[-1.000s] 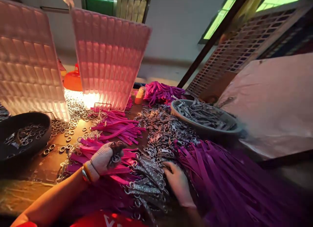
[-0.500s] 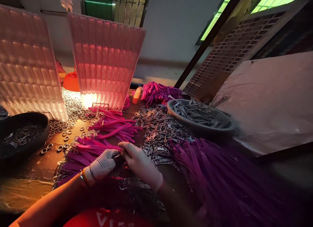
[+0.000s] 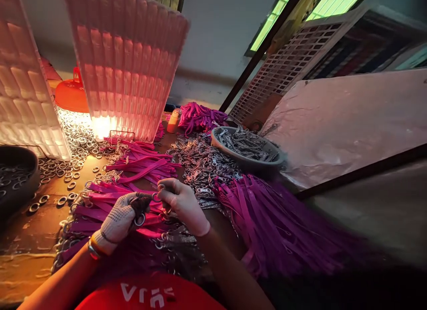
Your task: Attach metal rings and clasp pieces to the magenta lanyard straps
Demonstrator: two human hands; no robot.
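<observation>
My left hand, in a knitted white glove, is closed on a small metal key ring that hangs below its dark fingertips. My bare right hand meets it from the right, its fingers pinching a small metal ring or clasp between the two hands. Both hands hover over a heap of pink straps fitted with rings. A pile of loose metal clasps lies just beyond my right hand. A big fan of purple straps spreads to the right.
A shallow bowl of metal clasps stands at the back right, a dark bowl at the left edge. Loose rings are scattered before two quilted lit panels. An orange lid, a small bottle and a pinkish sheet are also here.
My right hand left the clasps near my lap and came up to meet my left hand. The view has shifted, so everything sits further left and lower.
</observation>
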